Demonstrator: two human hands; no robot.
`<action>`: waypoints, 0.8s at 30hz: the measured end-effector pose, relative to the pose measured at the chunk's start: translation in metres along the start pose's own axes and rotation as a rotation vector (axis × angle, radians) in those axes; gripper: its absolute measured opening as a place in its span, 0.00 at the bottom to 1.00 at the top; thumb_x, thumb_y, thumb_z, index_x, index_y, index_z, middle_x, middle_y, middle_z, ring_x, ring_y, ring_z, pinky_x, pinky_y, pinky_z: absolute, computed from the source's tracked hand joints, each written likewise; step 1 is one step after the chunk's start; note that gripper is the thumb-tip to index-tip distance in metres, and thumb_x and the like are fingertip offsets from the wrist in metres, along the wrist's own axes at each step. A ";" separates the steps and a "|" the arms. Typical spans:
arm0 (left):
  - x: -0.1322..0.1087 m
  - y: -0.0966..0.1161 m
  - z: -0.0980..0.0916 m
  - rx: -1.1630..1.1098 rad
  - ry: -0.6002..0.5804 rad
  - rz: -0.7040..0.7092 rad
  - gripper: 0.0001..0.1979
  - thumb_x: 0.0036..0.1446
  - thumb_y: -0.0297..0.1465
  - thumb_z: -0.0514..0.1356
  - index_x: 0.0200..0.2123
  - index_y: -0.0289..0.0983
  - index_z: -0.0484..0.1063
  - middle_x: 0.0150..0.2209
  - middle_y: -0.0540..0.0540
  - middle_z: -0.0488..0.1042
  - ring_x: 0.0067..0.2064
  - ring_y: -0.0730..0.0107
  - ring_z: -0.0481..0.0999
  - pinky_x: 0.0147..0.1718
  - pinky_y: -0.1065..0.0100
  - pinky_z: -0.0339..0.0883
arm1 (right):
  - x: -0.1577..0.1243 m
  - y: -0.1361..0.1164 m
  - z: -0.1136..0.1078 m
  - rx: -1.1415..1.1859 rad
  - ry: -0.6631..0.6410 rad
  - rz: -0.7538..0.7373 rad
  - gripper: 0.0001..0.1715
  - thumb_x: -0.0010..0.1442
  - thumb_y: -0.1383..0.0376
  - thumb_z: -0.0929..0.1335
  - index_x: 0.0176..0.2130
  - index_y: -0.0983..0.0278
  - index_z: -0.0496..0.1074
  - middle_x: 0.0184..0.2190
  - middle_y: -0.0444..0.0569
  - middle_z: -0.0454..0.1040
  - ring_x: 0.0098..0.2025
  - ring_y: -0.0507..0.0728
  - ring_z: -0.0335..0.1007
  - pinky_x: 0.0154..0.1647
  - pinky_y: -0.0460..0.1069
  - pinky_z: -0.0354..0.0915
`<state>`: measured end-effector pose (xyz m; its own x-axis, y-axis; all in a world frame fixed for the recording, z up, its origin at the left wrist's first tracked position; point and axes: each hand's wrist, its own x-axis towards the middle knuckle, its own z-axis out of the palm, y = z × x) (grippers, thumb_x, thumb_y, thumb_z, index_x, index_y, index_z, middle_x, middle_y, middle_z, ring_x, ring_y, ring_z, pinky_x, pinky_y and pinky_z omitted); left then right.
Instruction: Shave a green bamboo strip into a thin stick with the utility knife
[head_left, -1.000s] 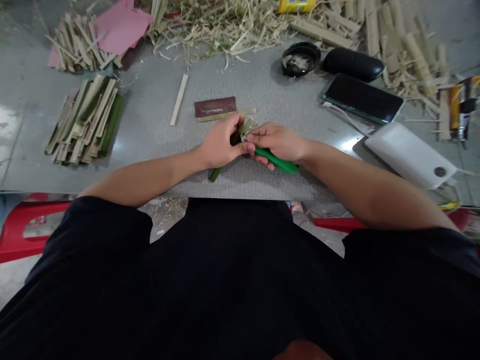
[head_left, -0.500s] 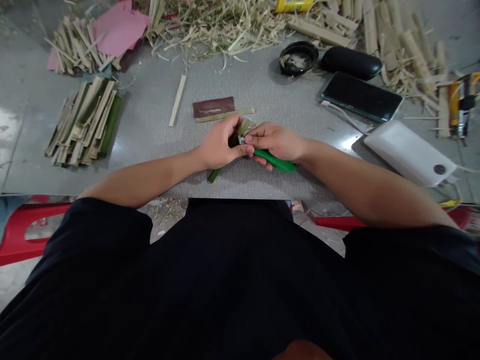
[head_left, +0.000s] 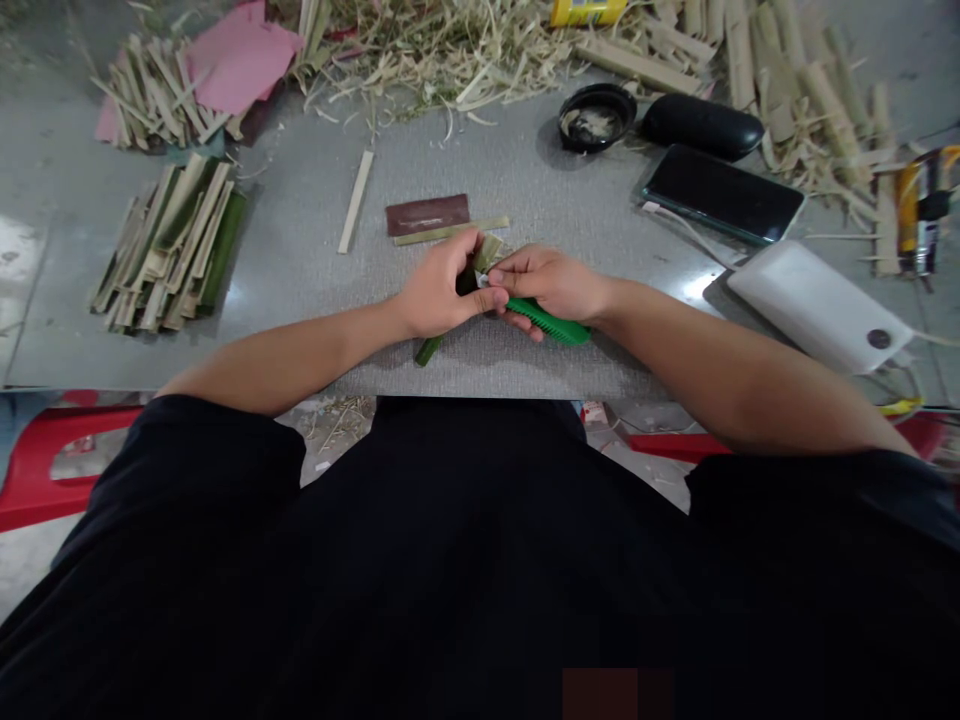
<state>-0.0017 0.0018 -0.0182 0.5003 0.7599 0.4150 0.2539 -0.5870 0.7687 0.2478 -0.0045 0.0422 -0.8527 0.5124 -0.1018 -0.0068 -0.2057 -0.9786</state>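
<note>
My left hand [head_left: 444, 288] is closed around a bamboo strip [head_left: 489, 250], whose pale end shows above the fingers and whose green end pokes out below the wrist. My right hand [head_left: 551, 285] grips a green-handled utility knife [head_left: 555, 322]; its metal tip lies against the strip between both hands. My left thumb rests by the knife's front. The blade edge is mostly covered by fingers. Just beyond my hands lie a brown sandpaper piece [head_left: 427, 214] and a thin bamboo slat [head_left: 450, 231] overlapping its lower edge.
At left lies a bundle of bamboo strips [head_left: 169, 245], with pink paper [head_left: 241, 55] behind. Bamboo shavings [head_left: 442, 45] cover the far side. To the right are a black dish [head_left: 596, 117], a black case [head_left: 703, 126], a phone [head_left: 724, 193] and a white power bank [head_left: 819, 305].
Almost nothing differs; both hands stay together, with the knife handle shifted very slightly.
</note>
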 end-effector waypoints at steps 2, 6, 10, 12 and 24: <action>0.002 0.004 -0.002 -0.070 -0.045 -0.010 0.43 0.66 0.81 0.71 0.46 0.48 0.71 0.38 0.49 0.69 0.40 0.57 0.68 0.44 0.50 0.65 | 0.000 0.001 -0.002 0.003 -0.006 -0.007 0.39 0.83 0.37 0.83 0.35 0.61 0.77 0.21 0.41 0.75 0.16 0.51 0.71 0.15 0.44 0.71; 0.002 0.024 0.000 -0.164 -0.002 -0.123 0.40 0.60 0.76 0.80 0.41 0.49 0.72 0.35 0.50 0.65 0.42 0.56 0.64 0.45 0.53 0.63 | -0.002 0.001 -0.004 -0.010 -0.035 -0.011 0.41 0.81 0.34 0.84 0.35 0.61 0.78 0.22 0.42 0.75 0.17 0.52 0.71 0.16 0.45 0.72; 0.000 0.032 0.005 -0.212 0.065 -0.213 0.34 0.65 0.71 0.79 0.44 0.49 0.76 0.39 0.47 0.70 0.43 0.56 0.63 0.46 0.55 0.61 | -0.006 -0.001 -0.005 -0.011 -0.043 0.019 0.41 0.80 0.32 0.84 0.36 0.60 0.78 0.23 0.41 0.74 0.18 0.52 0.69 0.17 0.45 0.73; 0.001 0.027 0.003 -0.175 0.034 -0.194 0.40 0.55 0.71 0.85 0.42 0.48 0.74 0.37 0.49 0.69 0.40 0.58 0.62 0.45 0.54 0.61 | -0.007 -0.002 -0.005 -0.008 -0.042 0.028 0.41 0.78 0.31 0.85 0.36 0.61 0.78 0.23 0.42 0.74 0.19 0.52 0.69 0.17 0.45 0.73; 0.008 0.021 -0.008 -0.058 -0.033 -0.150 0.44 0.54 0.70 0.87 0.45 0.47 0.68 0.37 0.52 0.67 0.41 0.56 0.72 0.46 0.53 0.65 | -0.010 -0.001 0.004 0.001 0.008 0.017 0.40 0.82 0.34 0.83 0.36 0.59 0.75 0.23 0.40 0.71 0.19 0.51 0.66 0.16 0.45 0.68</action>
<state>0.0010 -0.0021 0.0051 0.4874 0.8279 0.2777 0.2804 -0.4496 0.8481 0.2539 -0.0125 0.0444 -0.8483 0.5158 -0.1197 0.0068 -0.2155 -0.9765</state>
